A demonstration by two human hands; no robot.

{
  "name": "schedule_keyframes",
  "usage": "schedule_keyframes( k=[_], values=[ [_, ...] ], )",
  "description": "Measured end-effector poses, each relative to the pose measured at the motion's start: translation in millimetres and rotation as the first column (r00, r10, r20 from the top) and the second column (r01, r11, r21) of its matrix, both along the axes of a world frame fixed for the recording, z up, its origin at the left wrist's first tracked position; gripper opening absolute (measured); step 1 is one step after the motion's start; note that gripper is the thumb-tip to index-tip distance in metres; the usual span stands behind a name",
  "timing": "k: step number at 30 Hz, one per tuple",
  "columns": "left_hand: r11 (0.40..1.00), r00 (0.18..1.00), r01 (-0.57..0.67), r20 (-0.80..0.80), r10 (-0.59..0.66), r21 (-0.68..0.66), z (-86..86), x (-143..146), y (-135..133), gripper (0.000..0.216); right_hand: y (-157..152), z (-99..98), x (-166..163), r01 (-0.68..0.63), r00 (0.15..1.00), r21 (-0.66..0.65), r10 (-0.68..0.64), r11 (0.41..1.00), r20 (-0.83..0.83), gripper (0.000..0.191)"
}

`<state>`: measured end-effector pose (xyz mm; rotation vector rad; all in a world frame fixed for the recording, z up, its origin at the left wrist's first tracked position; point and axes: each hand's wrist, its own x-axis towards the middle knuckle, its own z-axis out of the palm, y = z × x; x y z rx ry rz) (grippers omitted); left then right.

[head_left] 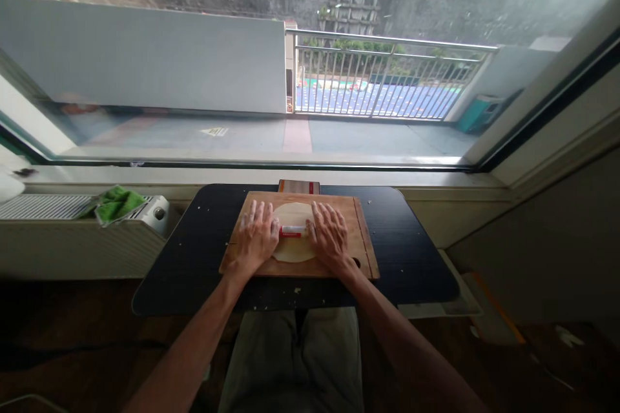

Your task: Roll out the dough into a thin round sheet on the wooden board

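Note:
A wooden cutting board lies on a small black table. Spread over its middle is a thin, round sheet of pale dough. Across the dough rests a rolling pin, its red and white label showing between my hands. My left hand lies flat over the pin's left end, fingers stretched forward. Over the right end, my right hand is likewise flat with its fingers extended. Both palms cover the pin's ends, so these are hidden. Whitish powder, perhaps flour, shows on the left fingers.
Behind the board, a flat box or book sticks out at the table's back edge. A green cloth is draped on the white radiator at left. A large window rises beyond the table. Small crumbs dot the tabletop.

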<state>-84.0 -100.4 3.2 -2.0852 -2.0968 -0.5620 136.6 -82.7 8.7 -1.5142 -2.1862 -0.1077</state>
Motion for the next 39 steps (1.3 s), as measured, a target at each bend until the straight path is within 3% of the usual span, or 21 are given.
schedule_keyframes(
  k=[4, 8, 16, 23, 28, 35, 39],
  values=[
    [1.0, 1.0, 0.0, 0.031, -0.001, 0.019, -0.5, 2, -15, 0.067, -13, 0.4, 3, -0.024, 1.0, -0.032, 0.025, 0.999, 0.018, 0.062],
    [0.999, 0.998, -0.001, 0.061, -0.001, 0.043, 1.5, 2, -10, 0.066, -5, 2.8, 3, -0.023, 0.999, -0.049, 0.025, 0.999, 0.038, 0.06],
    [0.991, 0.996, -0.041, 0.083, 0.031, 0.128, -3.8, 1, 42, 0.064, 45, -0.4, -8, 0.062, 0.998, -0.013, -0.062, 0.998, 0.015, 0.061],
    [0.993, 0.995, -0.095, 0.044, 0.092, 0.073, 9.0, 1, 96, 0.069, 102, 20.9, -19, 0.045, 0.998, -0.101, -0.049, 0.994, -0.037, 0.06],
    [0.989, 0.992, -0.114, 0.068, 0.109, 0.089, 15.2, -3, 124, 0.061, 124, 29.9, -24, 0.056, 0.997, -0.179, -0.066, 0.982, -0.048, 0.059],
    [0.994, 0.993, -0.103, 0.06, 0.1, 0.034, 15.2, -7, 140, 0.062, 129, 33.5, -27, 0.109, 0.992, -0.268, -0.123, 0.957, -0.033, 0.061],
    [0.988, 0.985, -0.15, 0.08, 0.151, -0.022, 16.3, -2, 127, 0.064, 117, 26.2, -27, 0.139, 0.99, -0.203, -0.138, 0.969, 0.016, 0.056]
  ],
)
